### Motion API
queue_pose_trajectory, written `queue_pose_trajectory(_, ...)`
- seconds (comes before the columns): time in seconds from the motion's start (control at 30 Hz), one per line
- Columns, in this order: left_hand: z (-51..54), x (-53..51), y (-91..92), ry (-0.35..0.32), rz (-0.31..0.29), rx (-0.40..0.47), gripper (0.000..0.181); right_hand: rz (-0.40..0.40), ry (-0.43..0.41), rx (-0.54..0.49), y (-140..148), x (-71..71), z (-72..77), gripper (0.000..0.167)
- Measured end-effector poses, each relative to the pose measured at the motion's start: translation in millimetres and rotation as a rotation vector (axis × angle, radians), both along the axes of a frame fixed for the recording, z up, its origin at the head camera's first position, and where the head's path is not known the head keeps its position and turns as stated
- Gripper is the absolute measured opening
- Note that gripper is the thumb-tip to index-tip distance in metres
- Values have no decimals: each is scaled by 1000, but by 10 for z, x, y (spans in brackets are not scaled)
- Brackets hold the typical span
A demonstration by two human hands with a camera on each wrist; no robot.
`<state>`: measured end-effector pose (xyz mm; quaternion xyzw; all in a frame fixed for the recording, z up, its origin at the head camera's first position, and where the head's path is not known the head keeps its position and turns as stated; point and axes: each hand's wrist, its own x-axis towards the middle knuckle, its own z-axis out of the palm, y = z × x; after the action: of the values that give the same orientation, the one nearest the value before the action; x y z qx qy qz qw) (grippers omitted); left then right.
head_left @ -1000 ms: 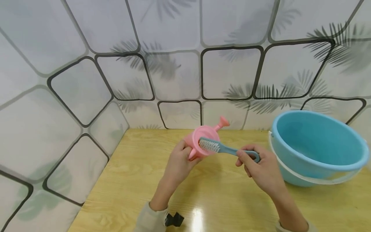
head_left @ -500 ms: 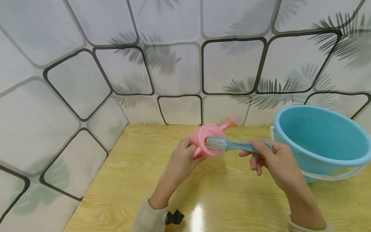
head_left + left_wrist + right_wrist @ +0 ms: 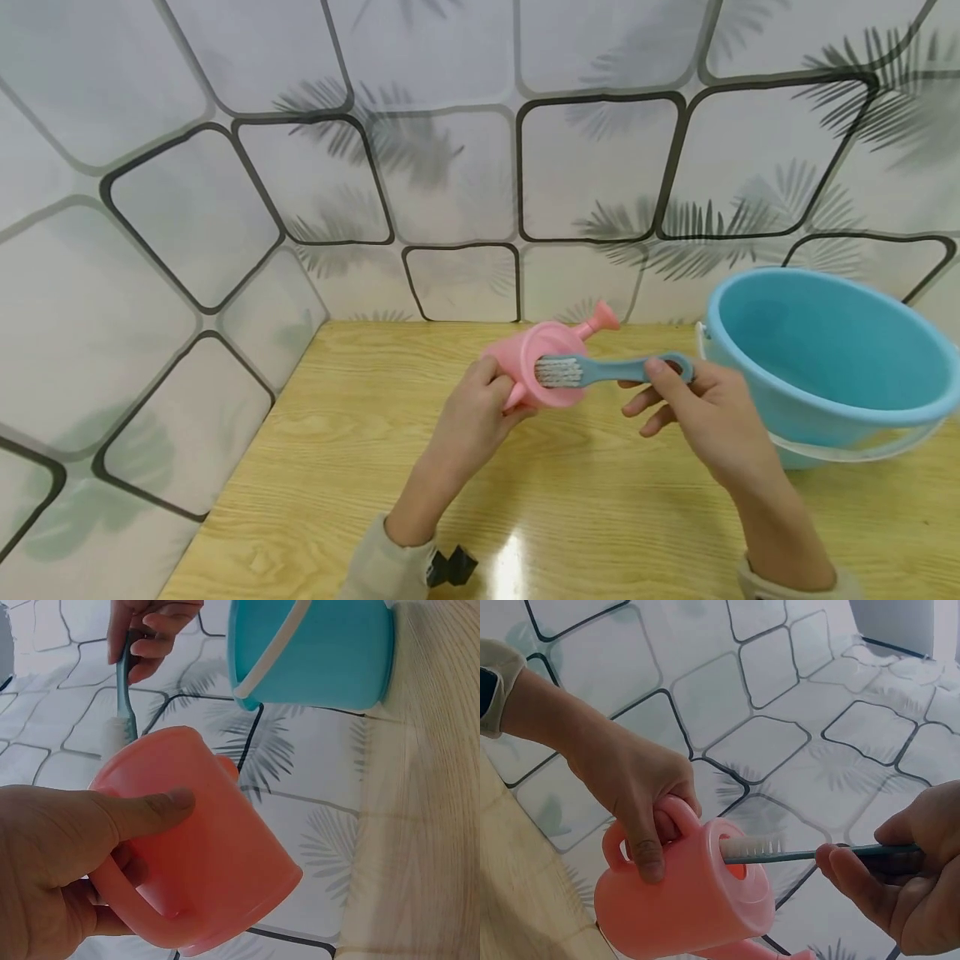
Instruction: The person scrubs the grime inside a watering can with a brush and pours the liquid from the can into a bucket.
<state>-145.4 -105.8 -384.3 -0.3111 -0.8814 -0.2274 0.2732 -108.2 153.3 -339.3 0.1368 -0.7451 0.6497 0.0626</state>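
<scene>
A small pink watering can (image 3: 517, 357) is tipped with its mouth toward the right, its spout pointing up and right. My left hand (image 3: 471, 417) grips it by the handle, the thumb lying along its side in the left wrist view (image 3: 150, 814). With my right hand (image 3: 708, 408) I pinch the handle of a blue brush (image 3: 615, 371). The brush's white bristles (image 3: 754, 847) are at the can's mouth, the tip just inside the opening in the right wrist view. How far the tip reaches inside is partly hidden.
A large light-blue bucket (image 3: 810, 433) with a white handle stands on the wooden table (image 3: 360, 450), right of my right hand. Behind and to the left rise walls (image 3: 457, 192) with a dark-lined tile and leaf pattern.
The watering can and both hands have shifted slightly right in the head view. The right hand and brush moved right and up, and the brush now lies more level.
</scene>
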Motion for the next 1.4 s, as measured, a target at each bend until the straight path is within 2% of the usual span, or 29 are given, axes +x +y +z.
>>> queue_pose_trajectory(0.13,-4,13,12,4,-4,3,33,-28,8,-21,-48,16,-24,25)
queue_pose_trajectory(0.27,-6,27,21,3,-11,10,33,-23,22,-64,-99,26,-31,29)
queue_pose_trajectory(0.57,8,54,25,13,-17,14,34,90,36,-101,-120,45,1,41)
queue_pose_trajectory(0.7,-2,57,20,28,-19,11,35,71,39,-14,-123,50,13,43)
queue_pose_trajectory(0.9,20,78,50,100,-43,-9,40,42,39,144,-178,27,-7,42)
queue_pose_trajectory(1.13,30,87,97,203,-68,-44,40,110,169,276,-224,29,-69,25)
queue_pose_trajectory(1.3,-42,25,97,328,-82,-96,38,189,256,348,-233,6,-136,25)
queue_pose_trajectory(1.4,-77,-13,102,415,-101,-123,36,205,330,444,-229,-11,-158,18)
